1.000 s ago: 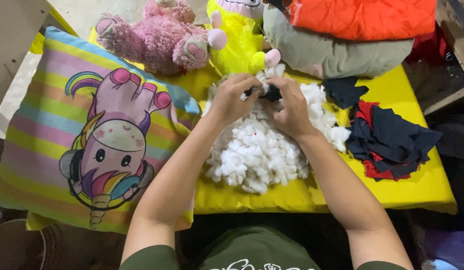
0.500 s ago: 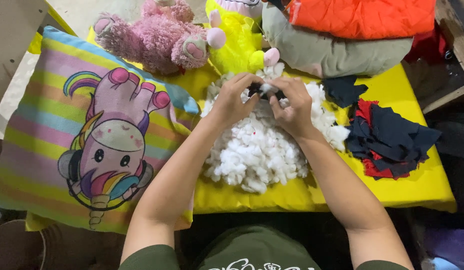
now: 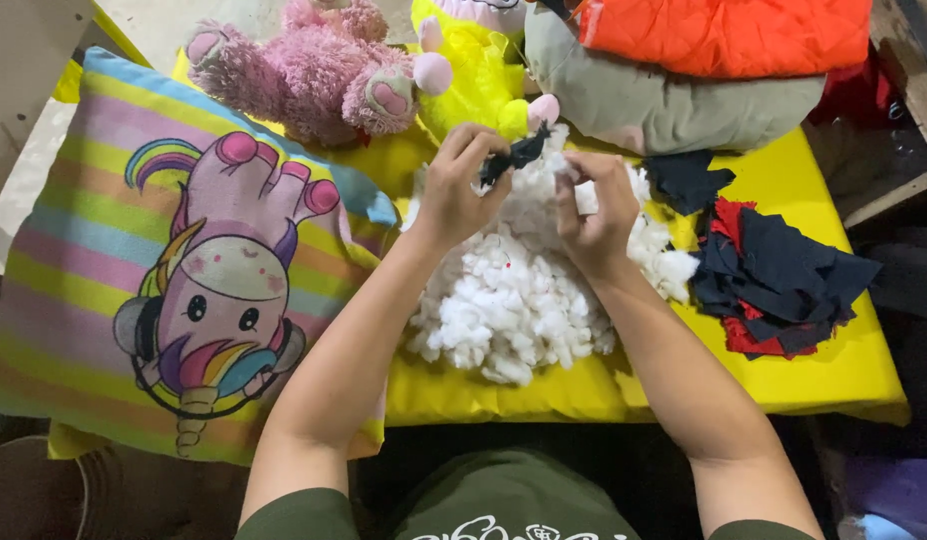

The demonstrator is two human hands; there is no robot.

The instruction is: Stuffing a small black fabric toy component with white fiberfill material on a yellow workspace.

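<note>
Dark fabric scrap [image 3: 514, 157] sits pinched in the left hand [image 3: 456, 190] above the white stuffing pile [image 3: 519, 290]; the right hand [image 3: 596, 210] curls closed on a stuffing tuft. Around lie a unicorn pillow [image 3: 184, 290], pink plush [image 3: 304, 70] and cloth scraps [image 3: 774, 275]. The fingertips are partly hidden.

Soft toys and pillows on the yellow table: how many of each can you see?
Plush toys: 2, a pink one and a yellow one
Striped unicorn pillows: 1
Plain cushions: 2, grey and orange
Total: 5
</note>
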